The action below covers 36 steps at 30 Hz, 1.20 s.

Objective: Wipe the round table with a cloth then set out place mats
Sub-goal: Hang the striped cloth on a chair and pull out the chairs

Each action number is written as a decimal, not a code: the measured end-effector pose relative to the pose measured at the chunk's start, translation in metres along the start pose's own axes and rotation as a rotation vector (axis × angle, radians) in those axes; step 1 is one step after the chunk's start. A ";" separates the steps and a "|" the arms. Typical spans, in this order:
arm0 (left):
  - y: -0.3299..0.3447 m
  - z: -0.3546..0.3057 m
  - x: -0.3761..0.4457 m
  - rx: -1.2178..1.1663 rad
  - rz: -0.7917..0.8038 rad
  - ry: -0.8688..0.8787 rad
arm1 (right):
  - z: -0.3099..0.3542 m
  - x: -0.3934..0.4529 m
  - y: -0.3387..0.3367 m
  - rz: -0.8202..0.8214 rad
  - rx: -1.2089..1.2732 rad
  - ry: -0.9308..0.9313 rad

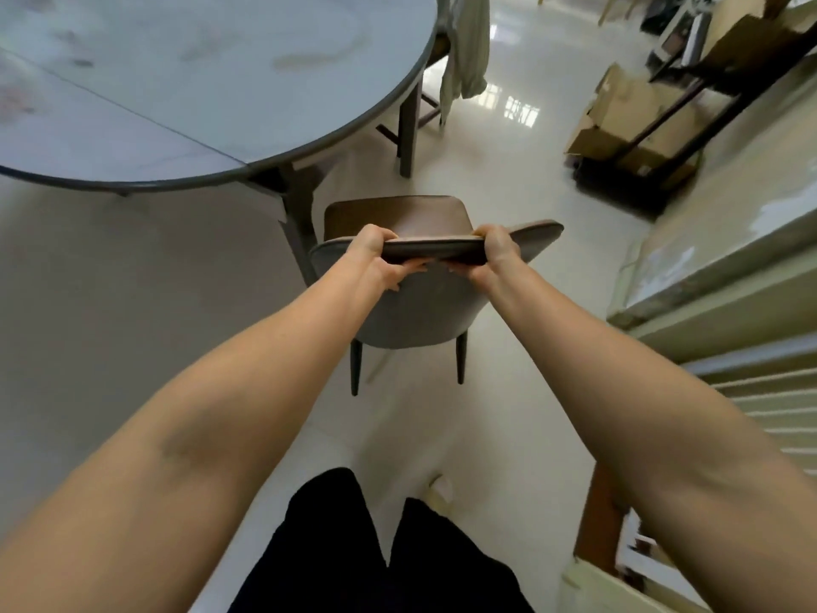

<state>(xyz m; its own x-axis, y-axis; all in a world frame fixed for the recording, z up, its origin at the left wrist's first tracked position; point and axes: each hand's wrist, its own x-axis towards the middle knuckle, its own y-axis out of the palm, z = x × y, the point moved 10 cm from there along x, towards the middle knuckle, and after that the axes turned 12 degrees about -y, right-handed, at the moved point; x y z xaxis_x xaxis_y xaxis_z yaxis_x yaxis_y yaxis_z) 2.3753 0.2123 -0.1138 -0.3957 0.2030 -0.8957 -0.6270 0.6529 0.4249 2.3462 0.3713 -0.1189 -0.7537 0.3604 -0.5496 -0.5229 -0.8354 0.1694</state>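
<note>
Head view: chair (420, 298) between both hands

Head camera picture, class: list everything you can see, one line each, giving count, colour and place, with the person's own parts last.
round table: one, pale grey marbled top, dark rim, upper left.
chair: one, grey back, brown seat, centre, beside the table.
second chair: one, dark frame, behind the table, mostly hidden.
garment: one, pale, draped over the second chair.
cardboard boxes: several, brown, upper right on the floor.
floor: glossy cream tiles.
left hand: grips the chair's back rim.
right hand: grips the same rim.
legs: two, black trousers, bottom centre.
</note>
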 end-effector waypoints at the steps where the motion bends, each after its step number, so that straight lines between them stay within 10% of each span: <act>1: 0.003 0.001 0.005 -0.002 -0.015 0.003 | 0.002 0.006 0.000 0.012 -0.005 0.005; 36: 0.194 -0.078 0.174 -0.214 -0.195 0.144 | 0.095 0.301 0.065 0.334 -0.171 0.216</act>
<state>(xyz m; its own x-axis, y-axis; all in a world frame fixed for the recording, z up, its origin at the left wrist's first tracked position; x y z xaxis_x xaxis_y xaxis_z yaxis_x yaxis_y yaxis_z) 2.1327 0.3177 -0.1772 -0.3353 -0.0262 -0.9418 -0.8211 0.4982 0.2785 2.0472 0.4648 -0.1959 -0.7600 -0.0220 -0.6496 -0.1766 -0.9548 0.2390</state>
